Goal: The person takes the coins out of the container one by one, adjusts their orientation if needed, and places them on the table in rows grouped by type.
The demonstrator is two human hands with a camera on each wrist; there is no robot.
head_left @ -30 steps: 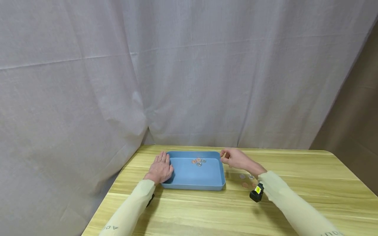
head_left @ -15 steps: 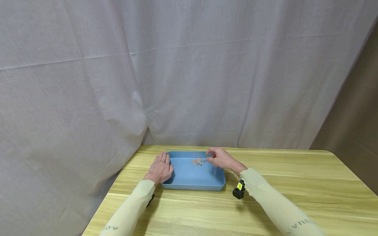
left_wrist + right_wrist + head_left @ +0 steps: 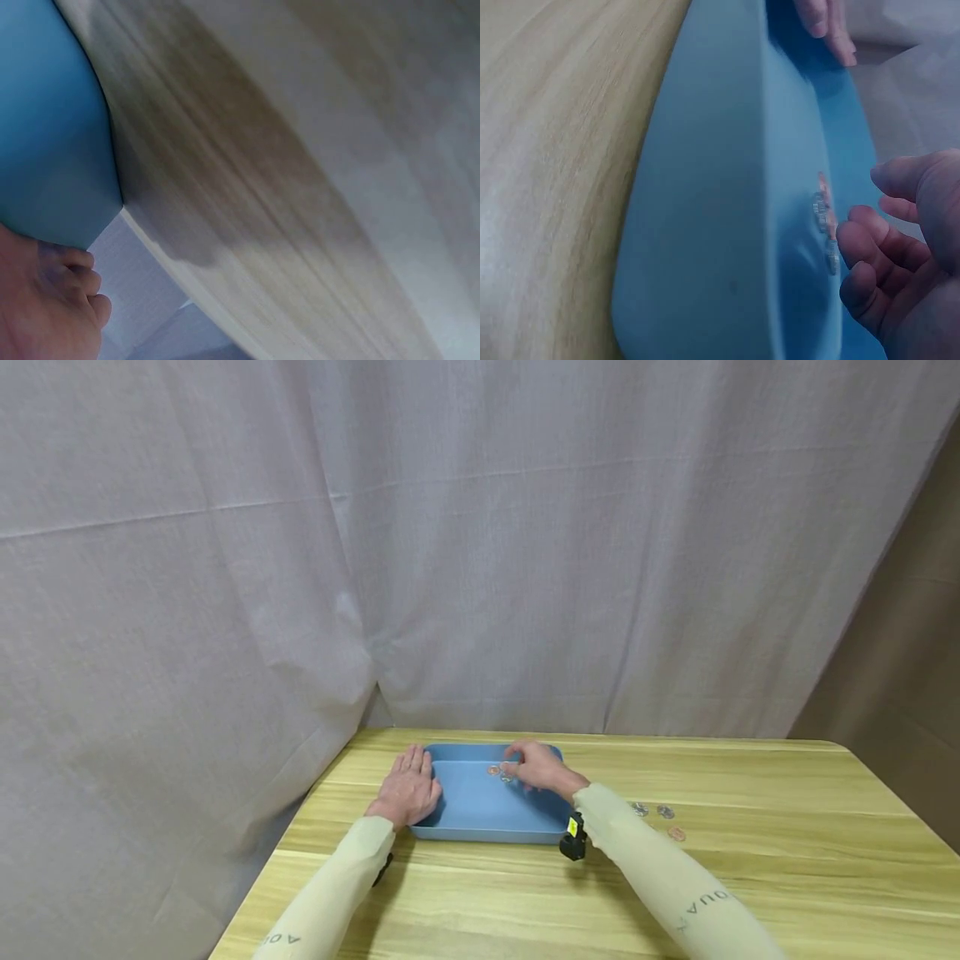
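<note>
A shallow blue tray (image 3: 491,836) stands on the wooden table. My left hand (image 3: 408,789) rests on its left edge with fingers extended. In the left wrist view, fingertips (image 3: 88,281) show beside the tray's outer wall (image 3: 60,150). Inside the tray, copper and silver coins (image 3: 823,214) lie in a small cluster near the back. Over that cluster hovers my right hand (image 3: 542,767), covering part of it in the head view. From the right wrist, its thumb and bent fingers (image 3: 859,240) are seen apart, with nothing visible between them.
To the right of the tray, several coins lie on the wooden table (image 3: 750,877), among them a silver coin (image 3: 666,811) and a copper coin (image 3: 677,833). My right forearm may hide others. A grey curtain (image 3: 487,568) hangs behind the table.
My right hand has moved left from the tray's right edge to above the coins inside. Table coins its arm covered have come into view. The left hand and the tray have stayed put.
</note>
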